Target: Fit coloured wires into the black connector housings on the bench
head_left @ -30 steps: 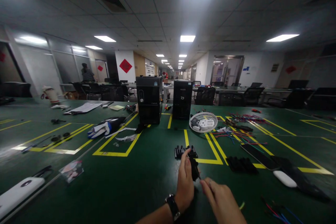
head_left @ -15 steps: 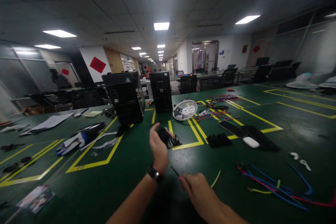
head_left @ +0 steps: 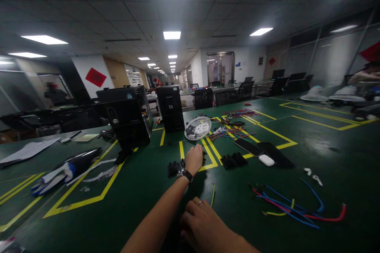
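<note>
My left hand is stretched forward over the green table, its fingers curled down on a small black part beside a black plastic block. A watch sits on that wrist. My right hand rests low near the table's front edge, fingers curled together, a ring on one finger. What it holds, if anything, is hidden. A thin yellow-green wire lies just ahead of it.
Two black computer cases, a white fan grille, another black block, a phone, a white mouse, earbuds and coloured wires lie about. A glove lies left. A person stands far left.
My left hand has reached forward and down from a raised position to the black block. My right hand has sunk closer to the front edge. The view has swung right.
</note>
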Action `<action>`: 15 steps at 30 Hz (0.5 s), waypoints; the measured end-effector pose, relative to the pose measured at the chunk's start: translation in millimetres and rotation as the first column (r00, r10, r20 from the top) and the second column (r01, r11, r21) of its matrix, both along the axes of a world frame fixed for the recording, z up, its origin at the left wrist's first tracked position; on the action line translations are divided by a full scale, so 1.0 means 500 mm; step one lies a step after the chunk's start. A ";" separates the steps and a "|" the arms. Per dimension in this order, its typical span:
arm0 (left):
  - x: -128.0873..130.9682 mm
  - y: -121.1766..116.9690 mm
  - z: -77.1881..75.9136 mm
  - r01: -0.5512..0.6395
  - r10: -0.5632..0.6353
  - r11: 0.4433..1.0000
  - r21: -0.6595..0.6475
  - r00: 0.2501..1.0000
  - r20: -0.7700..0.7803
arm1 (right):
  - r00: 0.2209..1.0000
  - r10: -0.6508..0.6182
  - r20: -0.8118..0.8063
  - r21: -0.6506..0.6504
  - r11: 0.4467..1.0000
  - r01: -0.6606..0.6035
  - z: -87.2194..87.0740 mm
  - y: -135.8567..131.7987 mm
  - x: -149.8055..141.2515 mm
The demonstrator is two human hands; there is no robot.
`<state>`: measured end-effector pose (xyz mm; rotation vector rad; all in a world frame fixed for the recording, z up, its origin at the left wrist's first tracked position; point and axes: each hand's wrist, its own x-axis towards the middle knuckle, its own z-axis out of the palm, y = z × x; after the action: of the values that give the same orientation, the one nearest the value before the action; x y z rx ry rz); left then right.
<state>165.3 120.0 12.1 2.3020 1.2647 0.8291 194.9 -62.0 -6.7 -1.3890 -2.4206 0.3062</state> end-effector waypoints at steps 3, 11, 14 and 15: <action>0.005 0.015 -0.007 -0.053 0.056 0.997 0.049 0.997 -0.048 | 0.999 -0.037 0.014 0.010 0.999 0.037 0.043 -0.011 0.045; -0.013 0.031 -0.008 -0.049 0.052 0.998 0.033 0.996 -0.077 | 0.946 -0.325 -0.003 0.088 0.942 0.324 0.088 -0.111 0.308; -0.009 0.029 0.001 0.018 -0.016 0.999 0.031 0.998 -0.057 | 0.896 -0.444 -0.004 0.129 0.888 0.441 0.063 -0.145 0.392; -0.003 0.028 0.004 0.046 -0.044 0.998 0.037 0.998 -0.052 | 0.885 -0.466 -0.001 0.142 0.876 0.462 0.055 -0.150 0.408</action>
<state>163.8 133.9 14.3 2.3868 1.2243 0.7896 398.7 -137.2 20.8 -1.8565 -1.9961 -0.0073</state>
